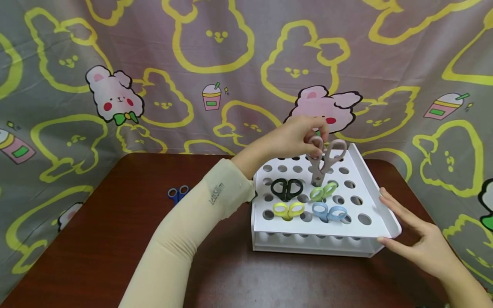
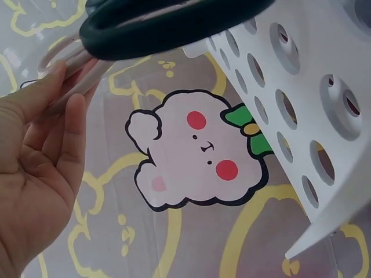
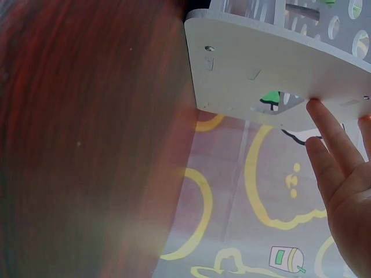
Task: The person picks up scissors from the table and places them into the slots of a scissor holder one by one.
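Note:
Near the back of a white rack [image 1: 277,226] with round holes, my left hand [image 1: 294,137] pinches one handle loop of a greyish-pink pair of scissors [image 1: 335,154]. Their blades point down at the perforated top. Handles up, black scissors [image 1: 286,189], green scissors [image 1: 323,192], yellow scissors [image 1: 289,210] and light blue scissors [image 1: 329,212] stand in holes. In the left wrist view a dark handle [image 2: 168,35] crosses close to the camera. My right hand [image 1: 427,244], fingers spread and fairly straight, touches the rack's right side panel [image 3: 255,63].
Dark blue scissors [image 1: 178,193] lie on the brown table [image 1: 104,222] to the left, partly hidden behind my left sleeve [image 1: 200,222]. A patterned curtain [image 1: 246,55] hangs right behind the table and along its sides.

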`<control>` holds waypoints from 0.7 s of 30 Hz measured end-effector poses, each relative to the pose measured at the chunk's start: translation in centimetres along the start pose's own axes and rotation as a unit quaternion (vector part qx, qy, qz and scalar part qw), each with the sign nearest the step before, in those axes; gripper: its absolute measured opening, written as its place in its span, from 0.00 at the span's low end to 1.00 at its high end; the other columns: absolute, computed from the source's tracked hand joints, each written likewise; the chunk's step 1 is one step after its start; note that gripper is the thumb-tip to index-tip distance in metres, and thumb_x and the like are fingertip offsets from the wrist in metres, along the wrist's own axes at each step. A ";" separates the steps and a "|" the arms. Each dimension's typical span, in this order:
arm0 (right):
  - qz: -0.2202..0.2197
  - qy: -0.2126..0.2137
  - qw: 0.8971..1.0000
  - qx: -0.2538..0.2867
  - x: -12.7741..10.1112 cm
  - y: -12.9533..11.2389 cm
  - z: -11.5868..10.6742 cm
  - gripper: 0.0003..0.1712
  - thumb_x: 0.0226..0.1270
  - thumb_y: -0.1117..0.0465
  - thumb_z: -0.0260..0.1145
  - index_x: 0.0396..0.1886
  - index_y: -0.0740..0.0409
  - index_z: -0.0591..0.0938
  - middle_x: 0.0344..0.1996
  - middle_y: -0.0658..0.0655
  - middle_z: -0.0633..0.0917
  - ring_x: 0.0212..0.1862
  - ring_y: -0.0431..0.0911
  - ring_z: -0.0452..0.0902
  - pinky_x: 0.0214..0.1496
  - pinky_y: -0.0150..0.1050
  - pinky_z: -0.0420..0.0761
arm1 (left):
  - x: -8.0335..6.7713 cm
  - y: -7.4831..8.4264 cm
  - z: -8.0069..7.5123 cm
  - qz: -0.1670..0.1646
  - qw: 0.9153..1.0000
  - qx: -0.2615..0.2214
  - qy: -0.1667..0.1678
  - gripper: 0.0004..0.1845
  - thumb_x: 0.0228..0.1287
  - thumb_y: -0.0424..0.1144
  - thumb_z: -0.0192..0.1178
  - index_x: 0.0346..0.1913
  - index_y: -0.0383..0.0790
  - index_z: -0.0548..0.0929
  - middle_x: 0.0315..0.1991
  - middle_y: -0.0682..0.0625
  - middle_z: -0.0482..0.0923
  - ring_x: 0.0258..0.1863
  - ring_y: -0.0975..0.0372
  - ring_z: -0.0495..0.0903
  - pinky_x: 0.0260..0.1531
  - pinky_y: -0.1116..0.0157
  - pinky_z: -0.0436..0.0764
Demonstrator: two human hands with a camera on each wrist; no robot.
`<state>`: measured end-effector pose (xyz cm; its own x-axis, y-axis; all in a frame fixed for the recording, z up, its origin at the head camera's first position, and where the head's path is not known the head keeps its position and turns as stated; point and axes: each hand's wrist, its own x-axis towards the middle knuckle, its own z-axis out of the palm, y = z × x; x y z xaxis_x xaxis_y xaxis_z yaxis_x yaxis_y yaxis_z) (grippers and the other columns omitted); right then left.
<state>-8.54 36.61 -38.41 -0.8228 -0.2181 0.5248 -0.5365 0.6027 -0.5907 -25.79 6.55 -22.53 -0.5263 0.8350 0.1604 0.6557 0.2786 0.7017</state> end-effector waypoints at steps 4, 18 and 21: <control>0.007 -0.001 1.000 0.004 0.0 -0.1 0.0 0.56 0.32 0.84 0.79 0.69 0.70 0.69 0.74 0.61 0.65 0.76 0.36 0.58 0.67 0.18 0.61 | 0.2 -0.2 0.1 0.008 0.999 0.029 -0.015 0.07 0.63 0.28 0.66 0.40 0.37 0.77 0.25 0.46 0.81 0.20 0.64 0.72 0.27 0.71 0.70; -0.012 0.004 1.000 0.002 0.0 0.1 0.0 0.57 0.29 0.84 0.79 0.68 0.72 0.70 0.74 0.63 0.66 0.77 0.38 0.58 0.67 0.17 0.62 | -0.5 -0.4 -0.7 0.006 1.000 0.026 0.006 0.06 0.65 0.31 0.65 0.43 0.38 0.81 0.43 0.49 0.85 0.41 0.68 0.86 0.43 0.71 0.80; 0.006 0.000 1.000 0.002 0.1 0.0 0.0 0.57 0.31 0.84 0.79 0.69 0.70 0.69 0.74 0.62 0.66 0.77 0.36 0.57 0.67 0.17 0.61 | -1.0 -0.7 -1.0 0.005 0.999 0.032 0.015 0.07 0.65 0.32 0.65 0.43 0.39 0.81 0.43 0.50 0.86 0.42 0.68 0.86 0.44 0.71 0.80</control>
<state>-8.58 36.59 -38.37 -0.8293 -0.2105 0.5177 -0.5272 0.6020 -0.5997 -26.33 5.04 -22.50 -0.5360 0.8229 0.1886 0.6931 0.3014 0.6548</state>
